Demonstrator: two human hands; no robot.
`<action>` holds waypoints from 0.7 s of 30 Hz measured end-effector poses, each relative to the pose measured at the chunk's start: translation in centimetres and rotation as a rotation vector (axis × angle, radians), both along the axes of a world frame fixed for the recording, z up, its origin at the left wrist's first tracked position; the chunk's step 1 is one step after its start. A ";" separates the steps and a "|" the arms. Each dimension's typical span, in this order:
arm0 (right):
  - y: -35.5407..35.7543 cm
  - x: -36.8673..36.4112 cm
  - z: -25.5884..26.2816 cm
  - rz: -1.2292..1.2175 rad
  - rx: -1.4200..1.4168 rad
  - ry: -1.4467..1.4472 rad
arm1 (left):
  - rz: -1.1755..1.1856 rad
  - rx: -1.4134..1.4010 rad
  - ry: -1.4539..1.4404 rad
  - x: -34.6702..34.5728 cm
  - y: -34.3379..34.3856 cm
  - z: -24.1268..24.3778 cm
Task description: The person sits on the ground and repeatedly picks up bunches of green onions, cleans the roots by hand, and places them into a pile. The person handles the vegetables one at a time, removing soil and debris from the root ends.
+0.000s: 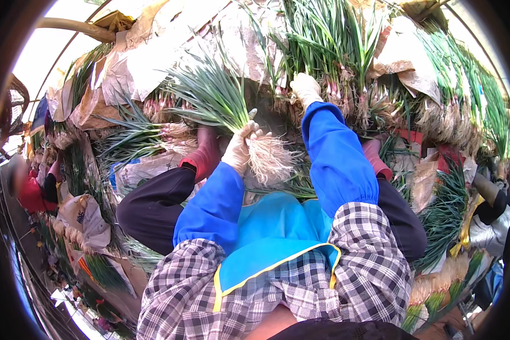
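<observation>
A bunch of green onions or young garlic [225, 100] is gripped near its base by my left hand [240, 144], in an off-white glove. Its green leaves fan up and to the left, while the pale, stringy roots [270, 159] hang to the right of my fist. My right hand [306, 88], gloved too, reaches forward to the root ends of a large heap of the same plants [323, 38]. The fingers are partly turned away, and whether they have closed on any stalks cannot be made out.
To the left, another bunch [153, 136] lies beside a printed sack [144, 174]. Brown paper sheets [140, 63] cover parts of the heap. More leafy bundles [444, 212] lie at right. One person in red [36, 191] sits far left; another person's arm [486, 189] shows at right.
</observation>
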State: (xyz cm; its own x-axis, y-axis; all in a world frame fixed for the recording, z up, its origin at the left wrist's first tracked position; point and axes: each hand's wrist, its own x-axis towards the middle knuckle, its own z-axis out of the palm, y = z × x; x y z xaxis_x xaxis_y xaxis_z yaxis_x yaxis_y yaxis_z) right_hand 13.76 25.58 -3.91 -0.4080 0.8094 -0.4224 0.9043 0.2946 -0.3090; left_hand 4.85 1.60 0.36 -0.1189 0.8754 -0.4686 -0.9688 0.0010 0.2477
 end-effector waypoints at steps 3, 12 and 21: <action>4.1 2.6 -1.1 -0.291 -0.410 0.361 | 0.013 0.019 -0.050 -0.3 -0.1 1.8; 4.5 12.0 7.0 -0.254 -0.342 0.629 | 0.047 -0.074 -0.027 -0.4 1.0 1.1; -10.8 8.1 6.4 -0.077 -0.603 0.650 | -0.262 -0.281 0.146 4.7 1.9 5.6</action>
State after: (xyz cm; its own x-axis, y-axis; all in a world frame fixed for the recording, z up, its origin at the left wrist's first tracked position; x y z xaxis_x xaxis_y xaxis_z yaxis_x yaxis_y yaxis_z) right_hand 21.83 14.81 2.47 -0.6689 0.5594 -0.4896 0.5068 -0.1387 -0.8509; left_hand 9.58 3.46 5.91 0.0079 0.7252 -0.6885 -0.8816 0.3300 0.3375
